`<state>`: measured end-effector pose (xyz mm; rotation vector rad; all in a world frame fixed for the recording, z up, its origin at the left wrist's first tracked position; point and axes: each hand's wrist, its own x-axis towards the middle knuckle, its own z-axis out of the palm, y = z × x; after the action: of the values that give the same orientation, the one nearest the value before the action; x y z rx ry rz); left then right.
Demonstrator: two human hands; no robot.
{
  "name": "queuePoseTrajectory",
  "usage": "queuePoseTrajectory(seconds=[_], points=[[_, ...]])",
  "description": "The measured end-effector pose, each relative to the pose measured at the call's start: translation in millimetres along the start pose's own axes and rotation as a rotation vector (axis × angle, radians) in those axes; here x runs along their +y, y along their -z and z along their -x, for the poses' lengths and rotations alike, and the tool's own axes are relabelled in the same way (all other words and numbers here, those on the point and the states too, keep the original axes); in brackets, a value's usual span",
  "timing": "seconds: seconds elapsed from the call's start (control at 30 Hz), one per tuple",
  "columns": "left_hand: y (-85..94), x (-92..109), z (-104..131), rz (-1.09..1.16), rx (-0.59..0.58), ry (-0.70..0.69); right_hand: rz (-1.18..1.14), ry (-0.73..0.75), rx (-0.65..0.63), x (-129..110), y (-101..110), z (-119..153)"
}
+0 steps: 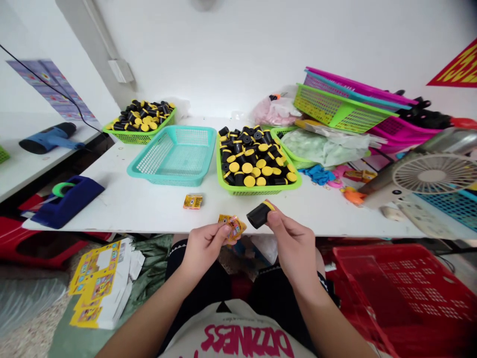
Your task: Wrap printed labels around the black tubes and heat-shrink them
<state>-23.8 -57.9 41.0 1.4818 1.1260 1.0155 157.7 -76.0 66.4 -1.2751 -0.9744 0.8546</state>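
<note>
Left hand [206, 247]: thumb and fingers pinch a crumpled yellow printed plastic packet [233, 226] at the table's front edge. Right hand [292, 238]: fingertips grasp a short black cylinder with a yellow cap [260, 214], tilted, capped end toward the palm; cylinder and packet near each other, apart. Beyond the hands, on the white tabletop [149, 209], a small yellow printed packet [193, 201] lies flat. Behind it, an open turquoise plastic basket [175, 154]. To its right, a lime-green plastic basket [257, 189] heaped with black, yellow-capped cylinders [248, 168]; a second lime-green basket [128, 136] sits back left, similarly filled. Dark blue tape dispenser [69, 201] at the table's left end.
</note>
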Motion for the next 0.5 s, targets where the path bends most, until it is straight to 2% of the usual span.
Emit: queuePoseTrajectory(seconds=[0.13, 0.23, 0.4, 0.5], points=[[9.8, 6.0, 1.3, -0.374, 0.051, -0.249, -0.100, -0.048, -0.047, 4.0, -1.9, 0.9], [11.3, 6.7, 0.4, -0.415, 0.069, -0.366, -0.091, -0.051, -0.070, 3.2, -3.7, 0.3], [10.3, 5.9, -1.8, -0.370, 0.067, -0.354, 0.065, -0.033, -0.097, -1.5, -4.5, -4.1], [14.7, 13.4, -10.9, -0.338, 0.019, -0.280, 0.180, 0.125, -0.154, -3.2, -5.6, -12.3]])
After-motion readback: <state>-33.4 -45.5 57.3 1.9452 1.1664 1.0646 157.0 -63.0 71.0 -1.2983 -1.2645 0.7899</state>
